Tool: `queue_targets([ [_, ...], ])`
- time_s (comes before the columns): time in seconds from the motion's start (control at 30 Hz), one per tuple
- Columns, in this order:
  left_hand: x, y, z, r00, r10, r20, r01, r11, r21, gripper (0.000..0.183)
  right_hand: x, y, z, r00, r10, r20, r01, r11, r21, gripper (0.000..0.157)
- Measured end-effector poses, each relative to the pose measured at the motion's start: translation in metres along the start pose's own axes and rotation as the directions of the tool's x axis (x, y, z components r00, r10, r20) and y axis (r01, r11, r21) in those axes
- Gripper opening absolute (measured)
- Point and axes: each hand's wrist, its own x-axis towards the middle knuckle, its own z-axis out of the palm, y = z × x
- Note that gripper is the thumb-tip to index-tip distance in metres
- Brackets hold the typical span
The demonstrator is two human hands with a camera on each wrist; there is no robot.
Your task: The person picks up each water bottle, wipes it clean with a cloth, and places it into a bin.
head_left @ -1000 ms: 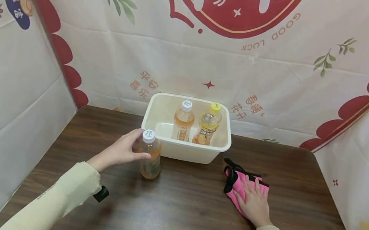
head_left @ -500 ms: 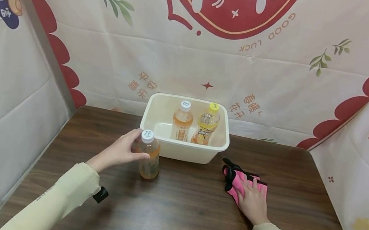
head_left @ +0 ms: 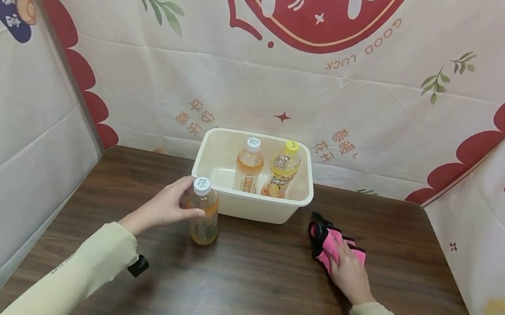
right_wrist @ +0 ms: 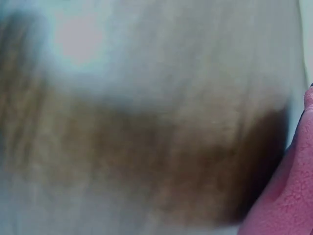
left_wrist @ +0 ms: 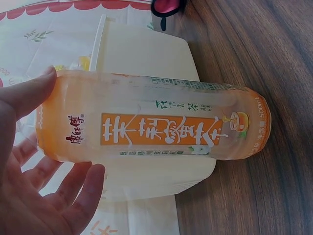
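My left hand (head_left: pixel 162 208) grips an upright clear drink bottle (head_left: pixel 205 223) with a white cap and amber drink, standing on the table just in front of the tub. The left wrist view shows the bottle's orange label (left_wrist: pixel 156 129), with my thumb (left_wrist: pixel 34 95) against one side near the top and fingers on the other. At right, my right hand (head_left: pixel 352 277) holds a bunched pink cloth (head_left: pixel 331 247) with black edging against the tabletop. Fuzzy pink fabric (right_wrist: pixel 288 191) fills one corner of the blurred right wrist view; no fingers show there.
A cream plastic tub (head_left: pixel 249 208) stands at the back middle of the dark wooden table (head_left: pixel 250 295). Inside it are a white-capped bottle (head_left: pixel 248 170) and a yellow-capped bottle (head_left: pixel 282 172). Printed white fabric (head_left: pixel 154 87) hangs behind and at both sides.
My right hand has shifted slightly on the table with the pink cloth, its spread fingers now drawn together and the cloth more bunched. The left hand and its bottle stay in place.
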Motion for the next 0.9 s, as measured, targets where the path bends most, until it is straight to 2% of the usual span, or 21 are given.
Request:
queue_targets([
  [0.17, 0.0, 0.0, -0.001, 1.0, -0.014, 0.013, 0.014, 1.0, -0.003, 0.067, 0.004, -0.006, -0.01, 0.993, -0.046, -0.106, 0.05, 0.998, 0.043, 0.03],
  [0.27, 0.0, 0.0, -0.001, 1.0, -0.017, 0.015, 0.017, 1.0, -0.002, 0.066, 0.007, -0.012, -0.017, 0.989, -0.041, -0.141, 0.053, 0.995, 0.082, 0.022],
  [0.33, 0.0, 0.0, -0.001, 1.0, -0.015, 0.015, 0.015, 1.0, -0.001, 0.065, 0.008, -0.018, -0.022, 0.989, -0.03, -0.145, 0.046, 0.993, 0.112, 0.026],
  [0.57, 0.0, 0.0, -0.001, 1.0, -0.005, 0.006, 0.005, 1.0, 0.003, 0.064, 0.012, -0.036, -0.028, 0.986, -0.014, -0.168, 0.046, 0.982, 0.184, 0.014],
  [0.77, 0.0, 0.001, -0.002, 1.0, -0.008, 0.002, 0.008, 1.0, 0.004, 0.063, 0.012, -0.058, -0.033, 0.984, -0.013, -0.178, 0.059, 0.965, 0.256, 0.011],
  [0.9, 0.0, 0.003, -0.002, 1.0, -0.009, 0.01, 0.009, 1.0, 0.003, 0.062, 0.009, -0.071, -0.037, 0.984, 0.01, -0.177, 0.037, 0.964, 0.262, 0.016],
])
